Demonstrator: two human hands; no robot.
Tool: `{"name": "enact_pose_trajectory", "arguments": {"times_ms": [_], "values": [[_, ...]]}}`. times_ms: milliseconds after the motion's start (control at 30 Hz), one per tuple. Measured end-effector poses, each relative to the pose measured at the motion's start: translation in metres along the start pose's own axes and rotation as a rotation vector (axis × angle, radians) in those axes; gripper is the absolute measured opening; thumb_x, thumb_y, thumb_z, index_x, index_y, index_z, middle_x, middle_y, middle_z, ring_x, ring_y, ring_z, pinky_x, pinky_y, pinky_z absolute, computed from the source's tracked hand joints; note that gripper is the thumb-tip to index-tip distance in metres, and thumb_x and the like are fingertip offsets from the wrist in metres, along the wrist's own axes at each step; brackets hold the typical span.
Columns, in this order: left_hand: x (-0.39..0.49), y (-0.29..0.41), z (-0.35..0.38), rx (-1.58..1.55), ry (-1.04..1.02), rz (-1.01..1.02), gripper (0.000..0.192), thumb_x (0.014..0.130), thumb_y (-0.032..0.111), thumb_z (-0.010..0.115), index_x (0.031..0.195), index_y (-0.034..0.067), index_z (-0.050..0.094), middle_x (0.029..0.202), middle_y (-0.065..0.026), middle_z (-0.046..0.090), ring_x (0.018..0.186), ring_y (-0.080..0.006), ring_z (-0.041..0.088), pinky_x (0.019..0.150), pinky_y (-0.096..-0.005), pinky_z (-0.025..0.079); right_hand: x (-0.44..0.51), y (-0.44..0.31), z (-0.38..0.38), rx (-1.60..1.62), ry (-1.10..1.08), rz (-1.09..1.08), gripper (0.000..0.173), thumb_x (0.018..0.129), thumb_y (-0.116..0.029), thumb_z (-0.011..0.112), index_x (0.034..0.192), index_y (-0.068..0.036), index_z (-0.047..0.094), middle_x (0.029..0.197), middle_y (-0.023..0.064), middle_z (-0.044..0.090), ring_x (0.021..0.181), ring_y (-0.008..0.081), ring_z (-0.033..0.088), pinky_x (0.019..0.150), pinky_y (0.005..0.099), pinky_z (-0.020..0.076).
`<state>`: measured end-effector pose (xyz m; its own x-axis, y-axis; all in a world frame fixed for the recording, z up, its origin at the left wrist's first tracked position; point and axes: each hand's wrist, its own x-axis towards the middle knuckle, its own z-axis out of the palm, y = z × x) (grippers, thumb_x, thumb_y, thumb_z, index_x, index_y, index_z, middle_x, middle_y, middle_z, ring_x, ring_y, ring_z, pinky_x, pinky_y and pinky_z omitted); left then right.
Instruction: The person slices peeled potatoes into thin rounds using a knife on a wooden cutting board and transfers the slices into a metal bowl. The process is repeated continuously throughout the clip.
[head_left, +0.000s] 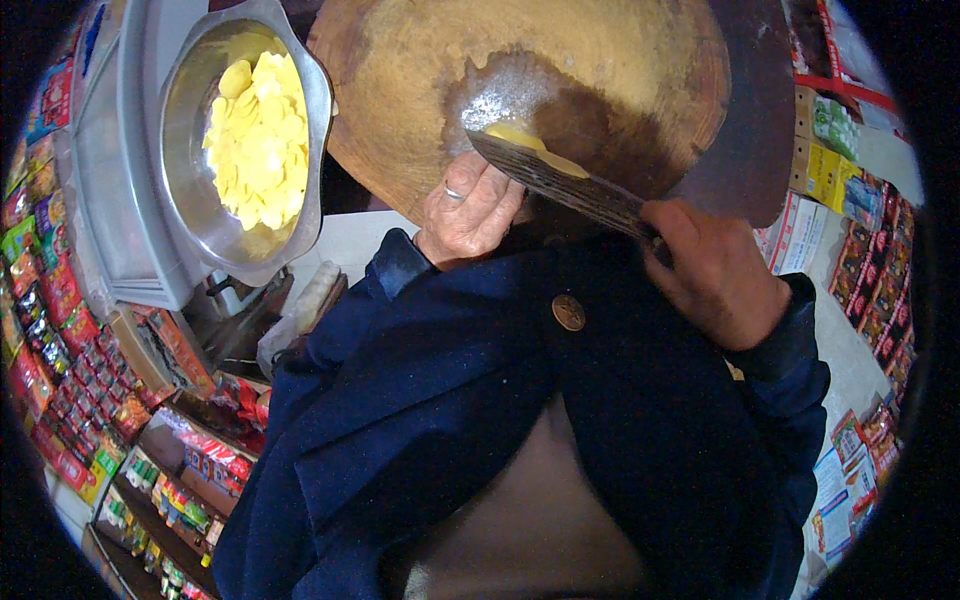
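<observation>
My right hand grips the handle of a kitchen knife, whose broad dark blade slants across the near side of a round wooden chopping block. Thin yellow slices, possibly potato, lie along the blade's far side. My left hand, with a ring on one finger, is at the block's near edge with its fingers bent beside the blade tip. Whatever may be under those fingers is hidden. To the left, a metal basin holds a heap of similar yellow slices.
A dark wet patch marks the block's middle. Left of the basin stands a grey-white plastic-framed case. Shelves of packaged goods line the left side. More packets and boxes are at the right.
</observation>
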<state>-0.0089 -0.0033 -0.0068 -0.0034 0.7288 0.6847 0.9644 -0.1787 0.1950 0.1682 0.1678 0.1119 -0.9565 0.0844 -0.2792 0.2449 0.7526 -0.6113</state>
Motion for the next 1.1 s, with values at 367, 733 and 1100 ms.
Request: {"name": "enact_pose_trajectory", "arguments": {"times_ms": [367,733,1100], "values": [[0.002,0.001,0.001,0.031,0.01,-0.005,0.036,0.045,0.002,0.058,0.079,-0.006,0.067,0.088,-0.0168,0.064,0.088,-0.0293,0.062,0.078,-0.0358,0.052,0.016,0.0,0.005,0.029,-0.023,-0.012,0.024,0.077,-0.011,0.061,0.091,-0.002,0.043,0.08,0.0169,0.054,0.073,0.0386,0.056,0.059,0.0462,0.0456],[0.001,0.003,0.0,0.001,0.0,-0.05,0.032,0.051,0.003,0.062,0.082,-0.004,0.066,0.09,-0.0139,0.063,0.084,-0.027,0.06,0.073,-0.0336,0.052,0.034,0.009,0.019,-0.044,0.115,-0.089,0.025,0.078,-0.012,0.061,0.095,-0.003,0.044,0.082,0.0167,0.056,0.073,0.0387,0.057,0.059,0.0461,0.0461],[-0.003,0.002,0.003,0.012,0.02,-0.04,0.035,0.05,0.004,0.062,0.085,-0.004,0.066,0.093,-0.0142,0.062,0.083,-0.0267,0.06,0.071,-0.0338,0.053,0.0,0.005,0.018,-0.022,0.234,0.049,0.024,0.078,-0.003,0.064,0.099,-0.001,0.052,0.084,0.0188,0.059,0.071,0.0338,0.061,0.06,0.0397,0.0481]]}}
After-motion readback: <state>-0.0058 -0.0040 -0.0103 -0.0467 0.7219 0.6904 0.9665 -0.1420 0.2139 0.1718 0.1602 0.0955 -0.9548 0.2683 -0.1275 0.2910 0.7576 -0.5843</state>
